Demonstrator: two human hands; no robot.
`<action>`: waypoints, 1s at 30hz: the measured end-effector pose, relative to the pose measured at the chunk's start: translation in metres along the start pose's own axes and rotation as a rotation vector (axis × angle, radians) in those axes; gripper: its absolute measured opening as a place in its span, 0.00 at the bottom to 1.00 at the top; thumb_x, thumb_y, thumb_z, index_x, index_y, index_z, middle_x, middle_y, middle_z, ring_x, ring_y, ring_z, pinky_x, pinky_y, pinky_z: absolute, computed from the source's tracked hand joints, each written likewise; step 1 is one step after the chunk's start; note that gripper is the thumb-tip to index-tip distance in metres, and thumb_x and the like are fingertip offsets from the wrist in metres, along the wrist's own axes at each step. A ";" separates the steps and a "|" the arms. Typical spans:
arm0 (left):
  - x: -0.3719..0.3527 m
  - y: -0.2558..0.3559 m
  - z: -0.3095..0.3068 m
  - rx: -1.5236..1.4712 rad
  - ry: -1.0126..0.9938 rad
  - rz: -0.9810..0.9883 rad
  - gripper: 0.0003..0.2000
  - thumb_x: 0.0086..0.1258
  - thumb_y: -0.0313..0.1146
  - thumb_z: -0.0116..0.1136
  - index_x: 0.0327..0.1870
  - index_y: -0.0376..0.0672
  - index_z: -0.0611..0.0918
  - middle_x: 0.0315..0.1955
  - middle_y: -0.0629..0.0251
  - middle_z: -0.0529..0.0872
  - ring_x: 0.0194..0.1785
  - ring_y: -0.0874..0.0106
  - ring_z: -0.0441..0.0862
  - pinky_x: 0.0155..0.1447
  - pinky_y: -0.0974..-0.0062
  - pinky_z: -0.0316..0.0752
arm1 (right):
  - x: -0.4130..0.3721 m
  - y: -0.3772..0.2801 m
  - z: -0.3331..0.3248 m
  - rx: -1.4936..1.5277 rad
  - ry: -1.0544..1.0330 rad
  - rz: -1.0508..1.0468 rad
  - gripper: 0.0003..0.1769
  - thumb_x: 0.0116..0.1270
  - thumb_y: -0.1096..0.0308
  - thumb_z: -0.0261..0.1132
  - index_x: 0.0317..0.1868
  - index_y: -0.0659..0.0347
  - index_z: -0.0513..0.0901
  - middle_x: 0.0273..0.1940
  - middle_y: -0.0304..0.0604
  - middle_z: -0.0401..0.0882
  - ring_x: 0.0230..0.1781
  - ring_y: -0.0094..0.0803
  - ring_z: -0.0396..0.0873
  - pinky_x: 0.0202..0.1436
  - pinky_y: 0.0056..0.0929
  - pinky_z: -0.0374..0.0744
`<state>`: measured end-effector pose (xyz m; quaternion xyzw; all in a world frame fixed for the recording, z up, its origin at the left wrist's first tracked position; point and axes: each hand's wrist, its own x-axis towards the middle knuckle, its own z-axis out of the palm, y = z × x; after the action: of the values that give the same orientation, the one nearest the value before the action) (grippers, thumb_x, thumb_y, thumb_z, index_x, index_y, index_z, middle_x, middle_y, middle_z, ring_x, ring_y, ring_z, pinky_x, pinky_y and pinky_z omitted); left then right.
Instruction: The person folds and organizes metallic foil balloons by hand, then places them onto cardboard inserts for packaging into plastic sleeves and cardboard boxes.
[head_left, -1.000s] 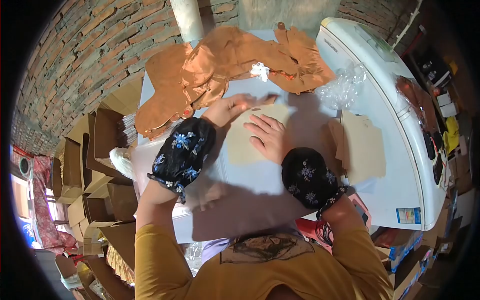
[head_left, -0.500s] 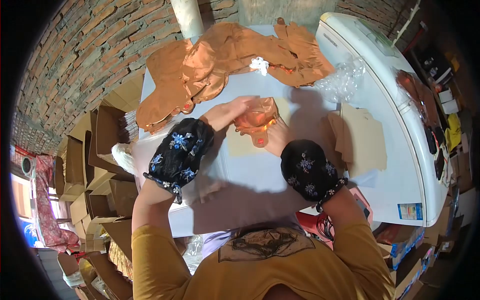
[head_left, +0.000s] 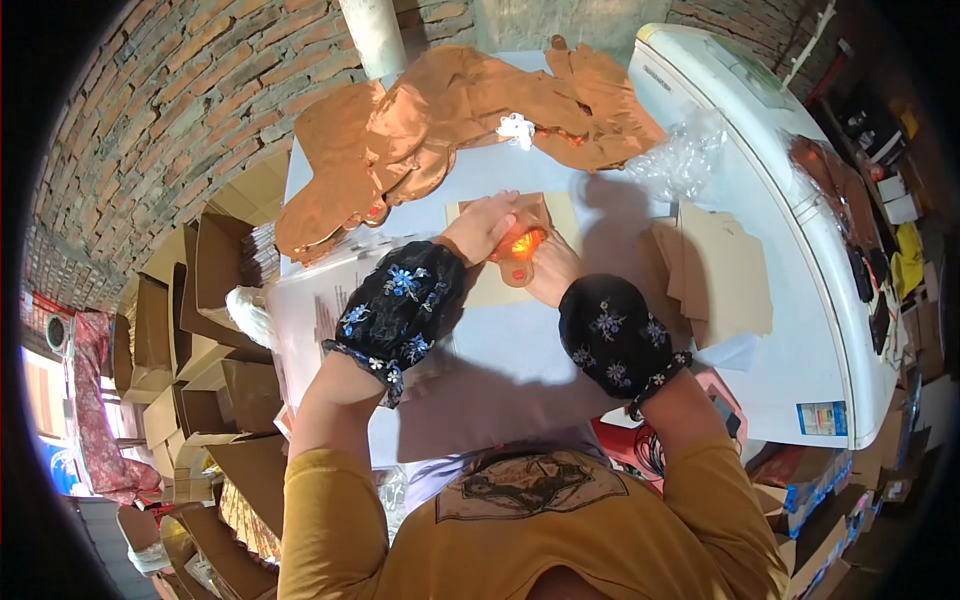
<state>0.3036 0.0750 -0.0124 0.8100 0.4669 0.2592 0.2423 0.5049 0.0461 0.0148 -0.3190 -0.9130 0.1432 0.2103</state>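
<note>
A shiny orange-brown fabric piece (head_left: 517, 272) with a small red spot at its lower end lies on a tan card (head_left: 486, 290) in the middle of the white work surface. My left hand (head_left: 480, 228) rests over the fabric's left side, its fingers close together and pointing to the upper right. My right hand (head_left: 556, 268) touches the right edge of the same piece, with its fingertips partly tucked beside or under the fabric. Between the two hands the fabric glows bright orange in the light. Both forearms wear black covers with blue and silver flowers.
A pile of orange-brown fabric pieces (head_left: 430, 110) spans the back, with a small white item (head_left: 516, 130) on it. Crumpled clear plastic (head_left: 690, 145) and stacked tan cards (head_left: 725, 275) sit right. Clear bags (head_left: 310, 310) and cardboard boxes (head_left: 225, 265) are left.
My left hand has moved right and slightly down onto the fabric piece, covering more of it. The piece now lies flatter and lower on the card. My right hand has barely moved.
</note>
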 end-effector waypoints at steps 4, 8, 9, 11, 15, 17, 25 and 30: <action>-0.005 0.014 -0.002 0.060 -0.096 -0.068 0.28 0.84 0.53 0.30 0.77 0.49 0.66 0.79 0.54 0.56 0.84 0.58 0.44 0.83 0.58 0.39 | -0.003 0.003 0.005 0.071 0.020 0.059 0.17 0.68 0.60 0.58 0.50 0.60 0.82 0.51 0.52 0.83 0.55 0.49 0.78 0.63 0.46 0.73; -0.007 0.013 0.002 0.162 -0.083 -0.017 0.30 0.83 0.55 0.27 0.77 0.50 0.66 0.79 0.55 0.56 0.83 0.57 0.46 0.83 0.57 0.39 | -0.009 0.009 0.015 -0.071 0.103 0.090 0.09 0.63 0.63 0.63 0.34 0.61 0.82 0.38 0.48 0.83 0.42 0.48 0.81 0.49 0.46 0.78; -0.008 0.012 0.003 0.204 -0.088 0.000 0.29 0.83 0.55 0.29 0.77 0.50 0.66 0.79 0.55 0.56 0.83 0.57 0.46 0.83 0.57 0.39 | -0.012 0.009 0.013 -0.060 0.240 0.014 0.08 0.62 0.65 0.64 0.31 0.60 0.81 0.35 0.47 0.83 0.40 0.48 0.81 0.46 0.46 0.78; -0.010 0.010 0.005 0.295 -0.078 0.039 0.28 0.83 0.53 0.33 0.77 0.50 0.65 0.80 0.55 0.56 0.83 0.56 0.47 0.83 0.56 0.40 | -0.019 0.009 0.005 -0.038 0.402 0.000 0.06 0.60 0.68 0.65 0.28 0.60 0.79 0.32 0.47 0.81 0.36 0.48 0.80 0.41 0.46 0.78; -0.013 0.011 0.009 0.427 -0.034 0.070 0.28 0.81 0.51 0.39 0.78 0.51 0.64 0.79 0.57 0.56 0.83 0.55 0.47 0.82 0.52 0.42 | -0.016 0.017 -0.020 -0.014 0.469 -0.004 0.07 0.64 0.68 0.64 0.39 0.61 0.80 0.41 0.51 0.81 0.44 0.49 0.81 0.48 0.42 0.79; -0.016 0.015 0.009 0.488 -0.055 0.045 0.28 0.81 0.51 0.40 0.78 0.51 0.63 0.79 0.58 0.56 0.83 0.55 0.47 0.82 0.50 0.42 | 0.004 0.011 -0.034 -0.005 0.447 -0.201 0.12 0.69 0.65 0.61 0.47 0.63 0.80 0.52 0.55 0.82 0.56 0.49 0.80 0.59 0.41 0.78; -0.016 0.018 0.012 0.502 -0.007 0.026 0.29 0.80 0.53 0.40 0.78 0.53 0.62 0.80 0.63 0.55 0.83 0.56 0.47 0.81 0.45 0.41 | 0.017 0.050 0.015 -0.087 0.147 0.015 0.30 0.80 0.54 0.48 0.72 0.67 0.66 0.73 0.55 0.66 0.76 0.49 0.61 0.79 0.45 0.59; -0.018 0.020 0.011 0.591 -0.049 0.008 0.28 0.81 0.53 0.39 0.78 0.57 0.62 0.80 0.63 0.54 0.83 0.56 0.47 0.81 0.44 0.40 | 0.005 0.068 0.021 -0.308 0.364 -0.059 0.27 0.76 0.60 0.55 0.69 0.68 0.69 0.65 0.55 0.75 0.70 0.51 0.69 0.71 0.46 0.69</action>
<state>0.3162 0.0487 -0.0114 0.8532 0.5131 0.0932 0.0060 0.5270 0.0974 -0.0289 -0.3412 -0.8799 -0.0640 0.3244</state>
